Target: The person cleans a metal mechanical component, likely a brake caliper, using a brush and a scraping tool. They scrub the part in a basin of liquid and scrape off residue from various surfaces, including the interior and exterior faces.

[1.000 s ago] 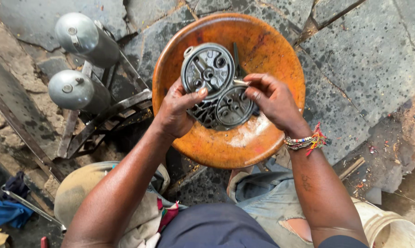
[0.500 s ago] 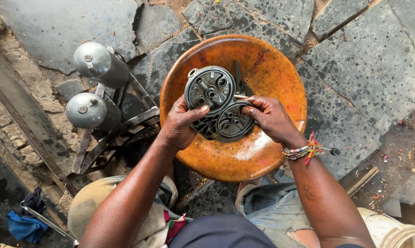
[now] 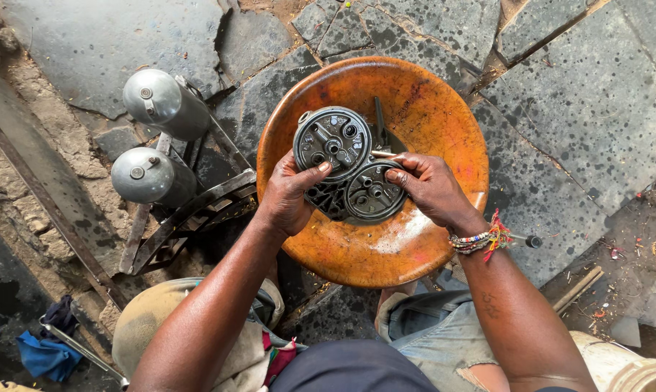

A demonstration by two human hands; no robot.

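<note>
We note a round orange wooden stool seat (image 3: 415, 247), worn and stained dark in patches, standing on a floor of cracked grey stone slabs (image 3: 582, 109). On the seat lie dark round metal machine parts (image 3: 375, 192) with ports and holes, stacked against each other near the middle, and a thin dark tool (image 3: 379, 123) pointing toward the far rim. On the floor left of the stool we see two grey metal cylinders (image 3: 164, 101) on a rusty strap-iron frame (image 3: 190, 218), a blue rag (image 3: 45, 352) at the lower left, and a small stick (image 3: 578, 287) at the right
</note>
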